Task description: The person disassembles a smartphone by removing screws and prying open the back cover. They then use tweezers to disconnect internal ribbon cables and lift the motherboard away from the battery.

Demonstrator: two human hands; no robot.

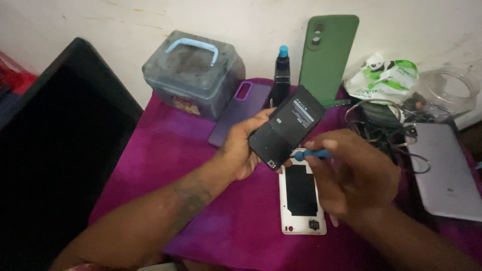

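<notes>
My left hand holds a black opened phone body tilted above the magenta cloth, its inner side with the battery facing up. My right hand grips a small blue-handled tool whose tip points at the phone's lower edge. Below the phone, flat on the cloth, lies a white back cover with a dark panel inside.
A grey plastic box with a blue handle stands at the back left, with a purple phone case, a dark bottle with a blue cap and a green phone case leaning on the wall. Tangled cables, a grey device and a clear jar sit right; a black screen fills the left.
</notes>
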